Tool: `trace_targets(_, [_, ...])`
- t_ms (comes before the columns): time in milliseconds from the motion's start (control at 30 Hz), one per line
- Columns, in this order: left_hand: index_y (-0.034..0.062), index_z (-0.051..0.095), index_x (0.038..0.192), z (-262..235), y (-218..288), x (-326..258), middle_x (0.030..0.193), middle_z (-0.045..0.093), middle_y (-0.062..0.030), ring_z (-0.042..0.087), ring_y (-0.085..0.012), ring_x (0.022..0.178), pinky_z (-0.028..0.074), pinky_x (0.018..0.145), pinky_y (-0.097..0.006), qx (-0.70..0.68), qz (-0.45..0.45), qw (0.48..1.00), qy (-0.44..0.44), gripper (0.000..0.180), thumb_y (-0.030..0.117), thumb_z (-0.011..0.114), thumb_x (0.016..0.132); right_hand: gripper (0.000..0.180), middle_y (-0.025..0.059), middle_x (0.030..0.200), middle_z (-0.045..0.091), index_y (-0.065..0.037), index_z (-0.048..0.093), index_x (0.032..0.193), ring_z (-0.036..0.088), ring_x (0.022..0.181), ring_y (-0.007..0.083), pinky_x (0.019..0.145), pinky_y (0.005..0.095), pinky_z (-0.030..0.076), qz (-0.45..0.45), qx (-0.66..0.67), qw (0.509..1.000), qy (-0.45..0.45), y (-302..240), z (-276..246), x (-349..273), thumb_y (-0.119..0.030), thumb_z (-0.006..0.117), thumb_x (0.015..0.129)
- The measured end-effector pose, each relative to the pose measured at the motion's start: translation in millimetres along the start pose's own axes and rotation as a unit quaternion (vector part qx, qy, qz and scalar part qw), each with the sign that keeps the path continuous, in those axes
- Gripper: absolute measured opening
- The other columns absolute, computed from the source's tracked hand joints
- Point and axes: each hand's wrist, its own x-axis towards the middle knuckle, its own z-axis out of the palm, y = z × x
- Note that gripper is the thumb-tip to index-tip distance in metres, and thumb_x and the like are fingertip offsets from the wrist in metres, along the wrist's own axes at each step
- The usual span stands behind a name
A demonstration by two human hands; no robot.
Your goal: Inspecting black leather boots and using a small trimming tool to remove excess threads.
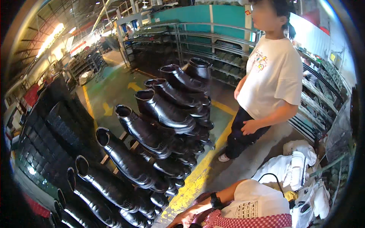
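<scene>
- Only one of the person's own hands shows, at the very bottom of the picture. It is the left hand (181, 219). It comes in from the lower edge on a bare arm.
- A black watch (215, 200) sits on that wrist.
- The left hand is low and partly cut off by the edge. I cannot tell if its fingers are apart or together, or if it holds anything.
- The right hand is not in the picture.
- Just beside the arm is a white cloth bundle (254, 201) with a red checked cloth (247, 221) under it.
- The thing nearest to the left hand is a rack of shiny black boots (152, 125). The boots stand in a long row, tilted, toes pointing down to the right. The row runs from the lower left up to the middle of the picture.
- More black boots sit in a lower row under the first one.
- A yellow line (197, 174) is painted on the floor, just beside the boots.
- Another person in a white shirt (272, 76) and dark trousers stands to the right of the boots. This person's hand (249, 127) hangs by the hip.
- White cloths (292, 167) lie in a heap at the lower right.
- Metal shelves (213, 41) stand at the back.
</scene>
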Motion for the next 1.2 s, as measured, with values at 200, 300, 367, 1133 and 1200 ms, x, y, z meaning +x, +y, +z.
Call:
trace_targets(200, [0.0112,0.038,0.123,69,49,-67,0.108,0.052,-0.0121,0.054,-0.0247,0.089,0.047,0.073,-0.041,-0.036,-0.01,0.997,0.073,0.046,0.033,0.054,0.086,0.055,0.0198,0.12,0.045,-0.001,0.045,0.119,0.044,0.108,0.0317,0.098,0.0448,0.029,-0.015,0.021,0.998,-0.056,26,3,15,-0.025,0.064,0.073])
trace_targets(300, [0.0084,0.04,0.119,8,-19,-54,0.098,0.054,-0.0116,0.054,-0.0232,0.079,0.048,0.065,-0.037,-0.066,0.011,0.992,0.111,0.042,0.031,0.053,0.087,0.053,0.0205,0.119,0.046,0.0,0.046,0.117,0.044,0.107,0.0325,0.098,0.0455,0.03,-0.023,0.022,0.996,-0.086,19,0,40,-0.025,0.063,0.074])
trace_targets(367, [0.0081,0.039,0.121,-3,-45,-42,0.1,0.054,-0.0115,0.054,-0.0226,0.084,0.048,0.068,-0.036,-0.041,0.07,0.994,0.073,0.042,0.029,0.052,0.087,0.052,0.021,0.118,0.047,0.0,0.046,0.117,0.045,0.107,0.033,0.097,0.0459,0.03,-0.024,0.028,0.995,-0.096,25,0,55,-0.025,0.063,0.074])
trace_targets(1133, [0.0098,0.042,0.121,-9,-52,-66,0.103,0.051,-0.0106,0.053,-0.0203,0.082,0.047,0.065,-0.033,-0.098,0.021,0.984,0.145,0.039,0.025,0.053,0.087,0.043,0.0262,0.109,0.052,0.005,0.055,0.107,0.051,0.098,0.0389,0.094,0.051,0.034,-0.044,0.084,0.979,-0.183,37,21,64,-0.028,0.056,0.079])
trace_targets(1200, [0.0089,0.043,0.121,-12,-59,-60,0.103,0.051,-0.0111,0.053,-0.0208,0.081,0.047,0.065,-0.034,-0.09,0.032,0.987,0.128,0.038,0.024,0.052,0.087,0.043,0.0266,0.109,0.052,0.005,0.056,0.106,0.051,0.097,0.0394,0.094,0.0514,0.034,-0.044,0.089,0.978,-0.185,39,23,60,-0.028,0.055,0.08])
